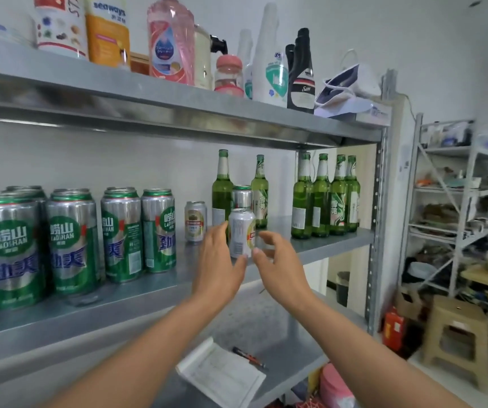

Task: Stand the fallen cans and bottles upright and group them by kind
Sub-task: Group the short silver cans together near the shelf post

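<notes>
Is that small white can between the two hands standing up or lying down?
Upright: the small white can stands vertical on the shelf, its rim on top.

You can't tell whether your left hand [217,266] or right hand [278,266] touches the small white can [241,231]; your left thumb covers its base. A tall green can [242,196] is half hidden behind it. The detergent bottles [107,30] on the top shelf are cut off above. The rack [457,201] at far right is blurred.
</notes>
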